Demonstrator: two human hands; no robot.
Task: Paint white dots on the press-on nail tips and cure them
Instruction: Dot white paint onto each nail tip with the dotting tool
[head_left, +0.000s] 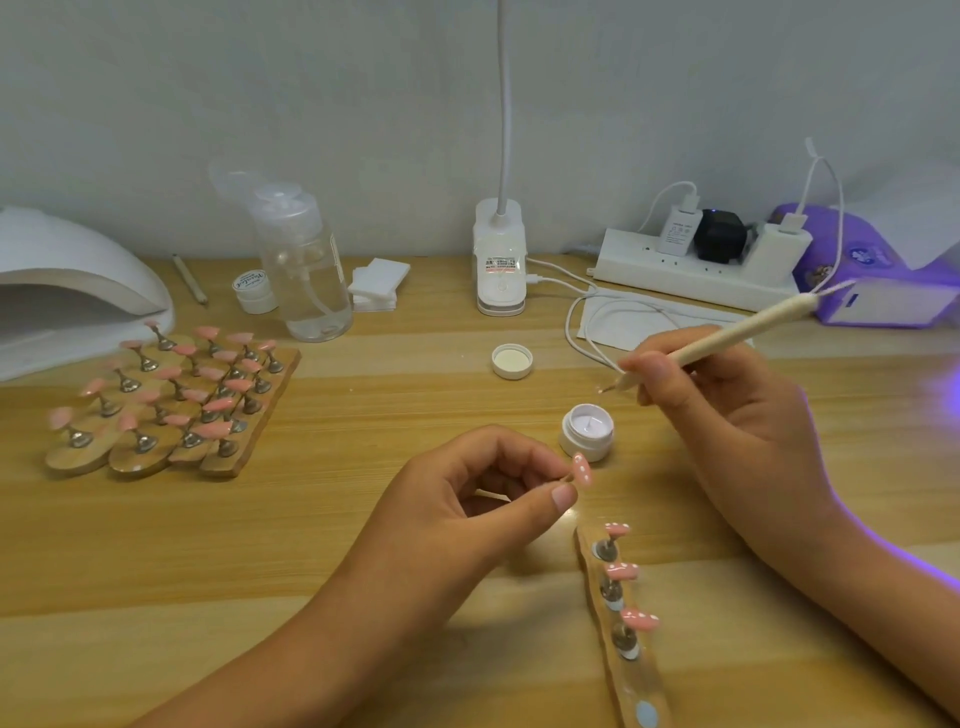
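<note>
Pinching a pink nail tip (582, 470) with white dots, the left hand (467, 504) holds it in curled fingers (558, 496) over the worktop (337, 545), just beside the open jar (588, 432) of white paint. The right hand (727, 421) grips a dotting pen (727, 338) near the jar. Three dotted tips (622, 571) stand on a wooden strip (618, 670).

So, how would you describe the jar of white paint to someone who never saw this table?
Find the white lamp base at the back middle of the wooden table. Come toward the person, past a loose white lid, to a small white jar. Unlike the capped jar beside the clear bottle, it stands open.
</note>
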